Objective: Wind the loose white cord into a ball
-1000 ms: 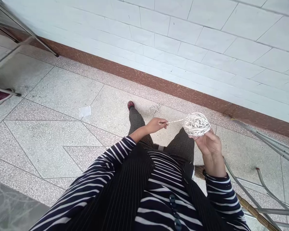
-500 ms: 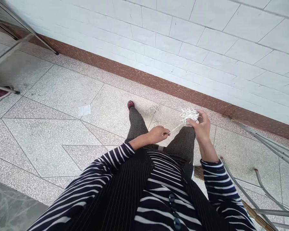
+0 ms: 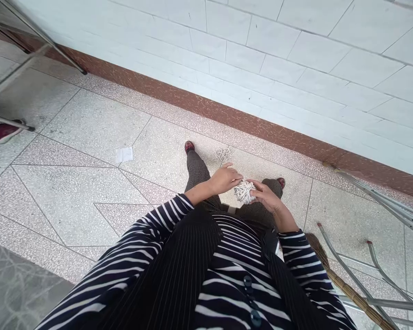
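A ball of white cord (image 3: 244,191) sits in front of my waist, between my two hands. My right hand (image 3: 269,198) is closed around its right side, thumb and fingers curved over it. At its upper left edge, my left hand (image 3: 224,178) has thumb and fingers pinched together on the cord, with one finger raised. The fingertips hide the exact pinch. A loose tangle of the same cord (image 3: 224,154) lies on the floor beyond my left hand, between my feet.
A white tiled wall (image 3: 261,68) with a brown skirting runs ahead. A white paper (image 3: 124,155) lies on the speckled floor. Metal legs (image 3: 69,58) and another person's red shoe (image 3: 5,130) are at left. On the right are a metal frame (image 3: 347,268) and a straw broom (image 3: 351,293).
My right hand has brought the cord ball left and toward my body, up against my left hand. The stretch of cord that ran between the hands no longer shows.
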Demonstrator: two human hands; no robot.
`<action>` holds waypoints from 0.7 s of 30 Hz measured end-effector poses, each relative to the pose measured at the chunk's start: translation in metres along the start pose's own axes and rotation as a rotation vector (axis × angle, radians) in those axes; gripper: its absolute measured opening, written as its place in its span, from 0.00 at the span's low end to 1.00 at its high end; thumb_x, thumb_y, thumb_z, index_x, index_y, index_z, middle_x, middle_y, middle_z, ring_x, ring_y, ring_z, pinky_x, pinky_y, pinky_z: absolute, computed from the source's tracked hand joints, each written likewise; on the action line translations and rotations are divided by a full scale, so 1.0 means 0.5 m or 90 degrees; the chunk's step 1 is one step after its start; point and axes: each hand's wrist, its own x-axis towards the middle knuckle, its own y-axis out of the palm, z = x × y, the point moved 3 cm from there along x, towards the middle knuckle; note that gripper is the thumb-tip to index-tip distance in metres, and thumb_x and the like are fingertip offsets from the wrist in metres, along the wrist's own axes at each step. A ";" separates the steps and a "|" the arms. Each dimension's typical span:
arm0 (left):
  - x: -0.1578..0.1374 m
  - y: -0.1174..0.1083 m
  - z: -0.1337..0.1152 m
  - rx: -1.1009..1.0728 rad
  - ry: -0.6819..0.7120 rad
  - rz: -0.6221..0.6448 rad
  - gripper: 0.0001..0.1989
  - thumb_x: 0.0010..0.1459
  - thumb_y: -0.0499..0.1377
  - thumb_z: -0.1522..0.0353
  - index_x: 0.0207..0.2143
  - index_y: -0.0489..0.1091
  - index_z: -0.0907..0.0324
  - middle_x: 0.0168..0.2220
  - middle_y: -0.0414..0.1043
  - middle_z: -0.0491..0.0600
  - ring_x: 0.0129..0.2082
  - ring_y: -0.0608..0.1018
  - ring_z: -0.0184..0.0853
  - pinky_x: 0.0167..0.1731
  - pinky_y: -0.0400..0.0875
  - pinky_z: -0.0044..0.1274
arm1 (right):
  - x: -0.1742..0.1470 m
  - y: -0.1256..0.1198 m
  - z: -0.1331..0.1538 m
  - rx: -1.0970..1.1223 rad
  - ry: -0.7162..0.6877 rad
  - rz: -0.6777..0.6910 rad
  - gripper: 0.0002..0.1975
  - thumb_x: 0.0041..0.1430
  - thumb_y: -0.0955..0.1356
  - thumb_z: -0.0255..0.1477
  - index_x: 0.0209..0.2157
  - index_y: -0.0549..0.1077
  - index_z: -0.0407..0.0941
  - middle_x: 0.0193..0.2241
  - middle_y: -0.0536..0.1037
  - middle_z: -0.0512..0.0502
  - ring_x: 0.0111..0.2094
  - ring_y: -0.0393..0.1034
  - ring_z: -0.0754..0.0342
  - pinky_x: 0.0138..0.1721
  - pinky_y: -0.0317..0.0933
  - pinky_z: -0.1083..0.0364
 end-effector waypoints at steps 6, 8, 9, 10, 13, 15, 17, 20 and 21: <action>-0.003 0.040 -0.001 0.021 -0.063 -0.073 0.16 0.71 0.49 0.66 0.45 0.76 0.59 0.35 0.79 0.54 0.39 0.79 0.39 0.48 0.69 0.31 | -0.017 0.025 -0.029 0.144 -0.015 0.013 0.31 0.46 0.77 0.40 0.53 0.72 0.51 0.54 0.75 0.42 0.48 0.74 0.44 0.41 0.76 0.45; -0.004 0.044 -0.002 0.020 -0.048 -0.069 0.16 0.71 0.49 0.65 0.45 0.76 0.59 0.35 0.79 0.53 0.39 0.78 0.38 0.48 0.69 0.31 | -0.020 0.033 -0.036 0.160 -0.013 0.008 0.32 0.46 0.77 0.40 0.54 0.71 0.52 0.54 0.75 0.43 0.48 0.74 0.44 0.41 0.75 0.45; -0.004 0.044 -0.003 0.017 -0.041 -0.064 0.16 0.71 0.49 0.65 0.45 0.76 0.59 0.35 0.79 0.53 0.38 0.78 0.38 0.49 0.69 0.31 | -0.021 0.036 -0.038 0.160 -0.010 0.002 0.33 0.45 0.77 0.40 0.53 0.71 0.52 0.53 0.75 0.43 0.47 0.75 0.45 0.41 0.75 0.45; -0.004 0.042 -0.004 0.015 -0.034 -0.058 0.16 0.71 0.49 0.65 0.44 0.77 0.59 0.34 0.79 0.53 0.38 0.78 0.38 0.49 0.68 0.31 | -0.020 0.038 -0.039 0.156 -0.006 -0.008 0.33 0.44 0.78 0.39 0.53 0.71 0.52 0.51 0.76 0.43 0.46 0.75 0.45 0.40 0.75 0.46; -0.002 0.033 -0.005 0.001 -0.014 -0.038 0.16 0.71 0.49 0.64 0.42 0.77 0.58 0.34 0.79 0.52 0.37 0.79 0.36 0.54 0.66 0.32 | -0.014 0.042 -0.038 0.127 0.009 -0.053 0.31 0.41 0.80 0.35 0.49 0.71 0.51 0.43 0.78 0.47 0.40 0.75 0.48 0.35 0.74 0.50; 0.000 0.025 0.001 -0.012 0.001 -0.031 0.15 0.71 0.50 0.64 0.43 0.77 0.58 0.36 0.80 0.52 0.39 0.79 0.36 0.59 0.63 0.34 | -0.012 0.044 -0.033 0.109 0.005 -0.084 0.30 0.40 0.80 0.34 0.47 0.71 0.51 0.39 0.77 0.49 0.37 0.73 0.50 0.33 0.71 0.52; 0.003 0.017 0.012 -0.015 0.011 -0.027 0.14 0.70 0.52 0.64 0.43 0.77 0.57 0.39 0.80 0.51 0.42 0.79 0.35 0.63 0.58 0.36 | -0.014 0.045 -0.025 0.098 -0.018 -0.104 0.31 0.39 0.80 0.33 0.47 0.71 0.51 0.38 0.77 0.51 0.36 0.72 0.51 0.35 0.70 0.53; 0.006 0.012 0.040 -0.005 -0.007 -0.022 0.12 0.70 0.53 0.66 0.42 0.77 0.58 0.40 0.81 0.51 0.43 0.80 0.35 0.66 0.55 0.37 | -0.027 0.046 -0.008 0.091 -0.073 -0.106 0.32 0.36 0.81 0.31 0.46 0.72 0.50 0.38 0.76 0.52 0.39 0.70 0.52 0.43 0.67 0.53; 0.007 0.011 0.050 -0.008 -0.018 -0.022 0.12 0.69 0.53 0.67 0.43 0.77 0.58 0.41 0.81 0.51 0.44 0.80 0.35 0.66 0.56 0.37 | -0.033 0.046 -0.002 0.091 -0.089 -0.101 0.33 0.35 0.81 0.30 0.46 0.72 0.50 0.38 0.76 0.53 0.41 0.70 0.52 0.45 0.66 0.54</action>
